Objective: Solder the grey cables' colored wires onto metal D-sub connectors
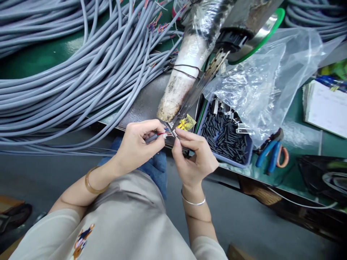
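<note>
My left hand (137,146) pinches the end of a grey cable (151,138) whose thin red and coloured wires (164,134) fan out toward a small metal connector (171,129). My right hand (193,155) grips that connector between thumb and fingers, just in front of the bench edge. Both hands meet at the connector, over my lap. A yellow tag (186,123) lies right behind them.
A big bundle of grey cables (81,72) covers the green bench (27,61) at left. A plastic-wrapped tube (187,68) slants down to the hands. A blue tray (245,159) of black sleeves, a clear plastic bag (271,72) and blue-handled pliers (272,153) sit at right.
</note>
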The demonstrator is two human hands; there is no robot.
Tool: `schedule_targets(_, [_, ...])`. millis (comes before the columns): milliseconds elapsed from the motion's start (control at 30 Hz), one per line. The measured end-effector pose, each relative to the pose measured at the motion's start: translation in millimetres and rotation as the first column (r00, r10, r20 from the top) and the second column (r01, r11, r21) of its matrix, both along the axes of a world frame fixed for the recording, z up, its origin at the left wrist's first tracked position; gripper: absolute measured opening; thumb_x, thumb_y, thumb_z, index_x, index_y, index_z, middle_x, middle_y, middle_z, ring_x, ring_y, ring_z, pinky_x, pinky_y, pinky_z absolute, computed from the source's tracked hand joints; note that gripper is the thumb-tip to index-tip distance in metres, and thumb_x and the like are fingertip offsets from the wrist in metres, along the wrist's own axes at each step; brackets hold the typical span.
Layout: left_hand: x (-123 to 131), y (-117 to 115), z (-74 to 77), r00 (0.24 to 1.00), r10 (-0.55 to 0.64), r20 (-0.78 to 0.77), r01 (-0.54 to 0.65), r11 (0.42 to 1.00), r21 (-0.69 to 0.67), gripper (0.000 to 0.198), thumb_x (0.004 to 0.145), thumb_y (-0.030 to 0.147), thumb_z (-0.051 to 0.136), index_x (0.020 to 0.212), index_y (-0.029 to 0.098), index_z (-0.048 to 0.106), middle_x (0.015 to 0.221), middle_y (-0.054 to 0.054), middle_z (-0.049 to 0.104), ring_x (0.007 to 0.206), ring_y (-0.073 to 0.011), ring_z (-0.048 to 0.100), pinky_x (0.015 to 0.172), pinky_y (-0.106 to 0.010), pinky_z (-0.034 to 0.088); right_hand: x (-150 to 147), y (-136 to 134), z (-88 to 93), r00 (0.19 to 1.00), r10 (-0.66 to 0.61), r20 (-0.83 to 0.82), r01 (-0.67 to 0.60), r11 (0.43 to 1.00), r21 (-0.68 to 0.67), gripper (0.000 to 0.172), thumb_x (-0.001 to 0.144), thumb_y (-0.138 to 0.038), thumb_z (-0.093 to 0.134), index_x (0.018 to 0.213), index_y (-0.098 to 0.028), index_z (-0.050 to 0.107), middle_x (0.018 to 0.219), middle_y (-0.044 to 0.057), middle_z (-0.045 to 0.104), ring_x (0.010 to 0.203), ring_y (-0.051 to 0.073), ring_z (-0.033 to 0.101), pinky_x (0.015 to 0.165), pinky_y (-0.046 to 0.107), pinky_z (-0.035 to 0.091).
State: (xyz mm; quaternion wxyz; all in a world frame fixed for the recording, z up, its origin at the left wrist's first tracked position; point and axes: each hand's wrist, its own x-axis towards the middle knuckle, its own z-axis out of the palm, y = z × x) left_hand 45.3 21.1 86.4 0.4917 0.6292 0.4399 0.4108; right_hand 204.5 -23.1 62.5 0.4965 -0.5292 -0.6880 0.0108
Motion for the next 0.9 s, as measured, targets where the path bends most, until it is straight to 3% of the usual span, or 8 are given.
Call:
schedule_targets(200, [-3.7, 0.2, 0.2, 0.993, -0.086, 0.082, 0.096, 0.987, -0.132, 0.010, 0.086, 0.019, 0.067, 0.078, 0.013, 0.067, 0.075, -0.003, 0.068, 0.062, -0.0087, 0.054, 0.057, -0.022, 0.043, 5.7, -3.8, 3.7, 0.957, 0.027, -0.287, -0.075, 0.984, -0.158, 0.013, 0.091, -0.011, 0.069, 0.091, -0.022, 0.063, 0.092, 0.001, 0.079, 0.082, 0.016, 0.077, 0.062, 0.026, 0.061])
schedule_targets(367, [-5.9, -5.6, -2.2, 0.983, -0.154, 0.100, 0.166, 0.979, -0.119, 0.011, 0.088, 0.020, 0.067, 0.080, 0.012, 0.070, 0.079, -0.005, 0.071, 0.067, -0.0106, 0.058, 0.060, -0.023, 0.045, 9.6, -12.0, 12.2, 0.952, 0.089, -0.294, -0.166, 0.954, -0.248, 0.012, 0.090, -0.014, 0.071, 0.088, -0.022, 0.063, 0.093, 0.002, 0.079, 0.079, 0.016, 0.076, 0.058, 0.026, 0.058])
schedule_targets(433, [-5.2, -7.8, -2.8, 0.986, -0.145, 0.085, 0.154, 0.982, -0.110, 0.012, 0.087, 0.020, 0.067, 0.079, 0.012, 0.069, 0.078, -0.005, 0.071, 0.067, -0.0109, 0.059, 0.060, -0.023, 0.045, 10.0, -13.3, 11.7, 0.946, 0.077, -0.314, -0.160, 0.956, -0.245, 0.011, 0.090, -0.015, 0.071, 0.089, -0.023, 0.063, 0.087, 0.000, 0.077, 0.072, 0.014, 0.073, 0.055, 0.024, 0.056])
schedule_targets(533, [-3.4, -9.6, -3.4, 0.994, -0.081, 0.068, 0.088, 0.990, -0.106, 0.011, 0.086, 0.020, 0.066, 0.077, 0.013, 0.068, 0.076, -0.005, 0.071, 0.066, -0.0108, 0.060, 0.059, -0.022, 0.045, 9.6, -13.3, 7.6, 0.937, -0.007, -0.350, -0.047, 0.988, -0.144, 0.011, 0.091, -0.014, 0.070, 0.091, -0.022, 0.063, 0.079, -0.003, 0.072, 0.065, 0.013, 0.070, 0.052, 0.023, 0.055])
schedule_targets(600, [-1.9, -9.9, -3.7, 0.996, -0.036, 0.081, 0.044, 0.994, -0.102, 0.011, 0.084, 0.019, 0.065, 0.074, 0.014, 0.065, 0.076, -0.005, 0.071, 0.064, -0.0099, 0.059, 0.057, -0.021, 0.045, 8.1, -12.7, 5.1, 0.963, -0.033, -0.266, 0.012, 0.997, -0.080, 0.012, 0.090, -0.013, 0.070, 0.092, -0.022, 0.063, 0.083, -0.001, 0.074, 0.073, 0.014, 0.074, 0.061, 0.026, 0.060])
schedule_targets(700, [0.8, -9.1, -4.3, 0.995, 0.003, 0.104, 0.006, 0.996, -0.092, 0.012, 0.083, 0.018, 0.065, 0.071, 0.015, 0.062, 0.078, -0.004, 0.071, 0.064, -0.0095, 0.060, 0.057, -0.020, 0.046, 4.1, -11.6, 3.0, 1.000, -0.024, -0.015, 0.023, 0.999, -0.031, 0.015, 0.088, -0.011, 0.072, 0.094, -0.022, 0.064, 0.097, 0.002, 0.079, 0.088, 0.017, 0.078, 0.076, 0.029, 0.064])
schedule_targets(800, [3.5, -7.4, -4.4, 0.994, 0.036, 0.099, -0.028, 0.997, -0.075, 0.009, 0.081, 0.017, 0.065, 0.072, 0.015, 0.062, 0.079, -0.004, 0.071, 0.065, -0.0097, 0.061, 0.058, -0.020, 0.047, 1.0, -9.5, 1.6, 0.993, -0.028, 0.115, 0.028, 1.000, 0.007, 0.018, 0.088, -0.009, 0.072, 0.094, -0.023, 0.063, 0.104, 0.003, 0.081, 0.090, 0.016, 0.079, 0.078, 0.026, 0.063])
schedule_targets(900, [5.4, -5.3, -3.7, 0.996, 0.050, 0.076, -0.047, 0.998, -0.047, 0.008, 0.081, 0.016, 0.064, 0.073, 0.015, 0.062, 0.079, -0.003, 0.070, 0.064, -0.0091, 0.060, 0.057, -0.020, 0.047, 0.3, -5.9, 0.9, 0.991, -0.057, 0.121, 0.053, 0.998, 0.040, 0.018, 0.087, -0.009, 0.072, 0.093, -0.023, 0.062, 0.103, 0.001, 0.081, 0.088, 0.015, 0.079, 0.077, 0.025, 0.063])
